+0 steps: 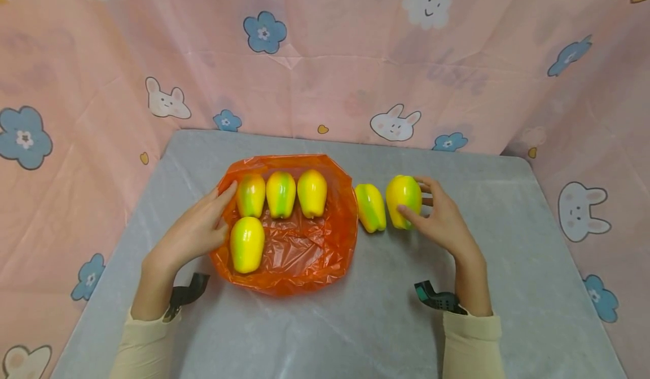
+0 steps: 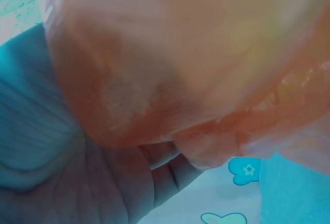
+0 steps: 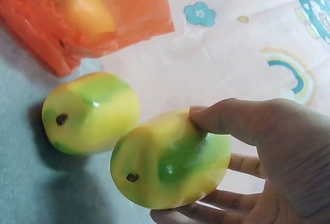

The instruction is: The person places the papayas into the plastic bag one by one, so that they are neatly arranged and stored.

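Observation:
An orange plastic bag lies spread open, its rim standing up all round. Inside it, three yellow-green papayas stand in a row at the back, the middle one among them, and another papaya lies at the front left. My left hand holds the bag's left side; in the left wrist view the film covers part of the fingers. Right of the bag, my right hand grips a papaya between thumb and fingers. Close beside it, a papaya rests against or near the bag's right edge.
A grey-covered table carries everything. Pink patterned cloth hangs behind it and along both sides. Dark wrist mounts are strapped below both hands.

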{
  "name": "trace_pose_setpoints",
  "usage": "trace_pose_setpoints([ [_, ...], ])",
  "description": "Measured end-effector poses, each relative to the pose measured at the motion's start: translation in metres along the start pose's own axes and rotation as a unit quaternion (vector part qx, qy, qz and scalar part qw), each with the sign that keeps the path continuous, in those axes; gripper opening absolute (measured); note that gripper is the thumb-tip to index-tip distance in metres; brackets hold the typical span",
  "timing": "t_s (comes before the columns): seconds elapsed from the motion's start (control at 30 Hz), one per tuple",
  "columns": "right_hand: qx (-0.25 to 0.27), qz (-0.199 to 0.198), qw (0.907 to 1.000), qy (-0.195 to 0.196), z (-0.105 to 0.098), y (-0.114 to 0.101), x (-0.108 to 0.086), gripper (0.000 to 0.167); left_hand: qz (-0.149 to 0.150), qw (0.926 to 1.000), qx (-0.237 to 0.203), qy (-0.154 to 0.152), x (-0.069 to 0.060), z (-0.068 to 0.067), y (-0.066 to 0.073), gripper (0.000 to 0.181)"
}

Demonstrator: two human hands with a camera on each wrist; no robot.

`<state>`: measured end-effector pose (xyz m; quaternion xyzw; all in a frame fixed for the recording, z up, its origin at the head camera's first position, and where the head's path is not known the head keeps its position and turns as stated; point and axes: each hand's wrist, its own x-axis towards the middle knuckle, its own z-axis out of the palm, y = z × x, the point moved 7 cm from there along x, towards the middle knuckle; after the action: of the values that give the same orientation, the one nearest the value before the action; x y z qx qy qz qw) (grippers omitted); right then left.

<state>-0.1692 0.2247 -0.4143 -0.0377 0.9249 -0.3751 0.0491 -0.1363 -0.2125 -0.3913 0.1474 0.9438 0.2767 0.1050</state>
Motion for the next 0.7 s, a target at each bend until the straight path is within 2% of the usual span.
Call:
trace_pose_setpoints([
  [0.27,0.039,-0.008,0.999,0.02,-0.001,-0.012,-0.002,0.088,-0.003,1.0,-0.001,-0.002,0.0,0.0,0.0,0.082],
  [0.47,0.057,-0.033,0.9968,0.046,-0.003,-0.022,-0.004,0.079,-0.004,1.0,-0.004,-0.002,0.0,-0.001,0.0,0.082],
  [0.7,0.098,-0.057,0.9924,0.047,0.0,-0.033,-0.005,0.075,-0.008,0.9999,-0.012,-0.003,-0.001,-0.002,0.0,0.083],
])
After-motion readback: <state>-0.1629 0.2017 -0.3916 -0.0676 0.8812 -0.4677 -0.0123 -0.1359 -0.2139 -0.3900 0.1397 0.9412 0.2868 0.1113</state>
